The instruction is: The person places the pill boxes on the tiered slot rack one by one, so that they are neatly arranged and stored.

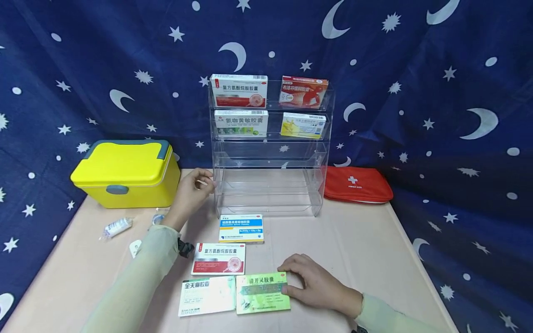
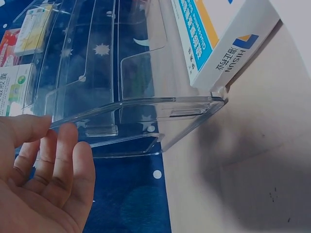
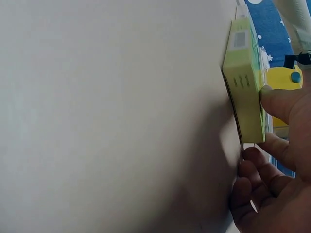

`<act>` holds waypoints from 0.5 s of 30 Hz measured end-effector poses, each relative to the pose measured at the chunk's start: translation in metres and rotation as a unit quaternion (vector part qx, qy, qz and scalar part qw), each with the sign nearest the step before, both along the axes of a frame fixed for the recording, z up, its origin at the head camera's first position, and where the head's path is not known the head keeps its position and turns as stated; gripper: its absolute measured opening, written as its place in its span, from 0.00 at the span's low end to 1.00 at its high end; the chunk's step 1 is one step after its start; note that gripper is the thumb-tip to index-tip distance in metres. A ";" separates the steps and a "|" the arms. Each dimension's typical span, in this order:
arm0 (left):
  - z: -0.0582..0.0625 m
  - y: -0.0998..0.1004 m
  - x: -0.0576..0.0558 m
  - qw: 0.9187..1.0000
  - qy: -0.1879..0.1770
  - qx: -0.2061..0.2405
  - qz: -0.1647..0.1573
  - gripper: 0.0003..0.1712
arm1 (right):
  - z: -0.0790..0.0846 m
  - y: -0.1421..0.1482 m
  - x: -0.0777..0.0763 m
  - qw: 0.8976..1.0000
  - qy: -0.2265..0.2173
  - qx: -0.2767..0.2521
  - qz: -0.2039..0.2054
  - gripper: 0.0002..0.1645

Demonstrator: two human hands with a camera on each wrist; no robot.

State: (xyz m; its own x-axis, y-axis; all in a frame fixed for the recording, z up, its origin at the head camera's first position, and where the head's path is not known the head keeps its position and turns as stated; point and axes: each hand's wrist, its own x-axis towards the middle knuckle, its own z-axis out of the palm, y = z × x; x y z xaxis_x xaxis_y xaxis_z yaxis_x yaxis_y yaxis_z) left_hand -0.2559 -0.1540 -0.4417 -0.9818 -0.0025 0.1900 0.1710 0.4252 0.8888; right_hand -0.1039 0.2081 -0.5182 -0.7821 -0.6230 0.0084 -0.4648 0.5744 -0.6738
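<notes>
Pinching a green box (image 1: 263, 298) by its upper right corner with the right hand (image 1: 318, 284), with thumb on the printed face and forefinger at the far edge; in the right wrist view, with the remaining fingers bent close to the pale tabletop (image 1: 354, 245). Holding the left side edge of a clear tiered rack (image 1: 270, 159) between thumb and fingertips with the left hand (image 1: 197, 185), below a pale green sleeve (image 1: 141, 277) and a black wristband (image 1: 185, 248). Flat on the tabletop at the right end of the nearest row, the green box; just beside it on the left, a white-and-green box (image 1: 207, 296). Farther out, a red-and-white box (image 1: 218, 259), then a blue-and-white box (image 1: 241, 228) just in front of the rack. Upright on the top tier, a second red-and-white box (image 1: 239, 92) and a red-orange box (image 1: 303, 92); on the next tier down, a white carton with green print (image 1: 240, 124) and a yellow-and-white carton (image 1: 303, 126). Left of the rack, a yellow case (image 1: 125, 171) with a plastic-wrapped roll (image 1: 118, 228) in front; right of the rack, a red first-aid pouch (image 1: 357, 185). Behind everything, a dark blue backdrop (image 1: 416, 92) patterned with moons and stars.
</notes>
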 end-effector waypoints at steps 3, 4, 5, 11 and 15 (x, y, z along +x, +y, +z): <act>0.000 0.000 0.000 1.000 -0.002 -0.001 0.001 0.13 | -0.001 -0.001 0.004 1.000 0.002 0.000 -0.012 0.22; 0.000 0.000 0.001 1.000 -0.002 -0.001 0.001 0.13 | -0.001 -0.001 0.005 1.000 0.005 0.000 -0.014 0.22; 0.000 0.000 0.000 1.000 -0.002 -0.003 0.001 0.13 | -0.001 -0.001 0.005 1.000 0.012 -0.004 -0.015 0.22; -0.001 0.000 0.000 1.000 -0.007 -0.007 0.001 0.13 | -0.002 0.000 0.007 0.998 0.033 -0.048 0.000 0.20; 0.000 0.000 0.001 1.000 -0.009 -0.010 0.003 0.13 | 0.000 0.001 0.003 0.996 0.005 -0.088 -0.006 0.20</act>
State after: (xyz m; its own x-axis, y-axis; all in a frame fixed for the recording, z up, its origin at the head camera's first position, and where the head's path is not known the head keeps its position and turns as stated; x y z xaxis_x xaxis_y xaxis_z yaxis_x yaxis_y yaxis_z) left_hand -0.2548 -0.1543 -0.4416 -0.9851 -0.0050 0.1717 0.1518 0.4432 0.8835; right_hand -0.1007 0.2092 -0.5177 -0.7888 -0.6020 0.1240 -0.4652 0.4530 -0.7605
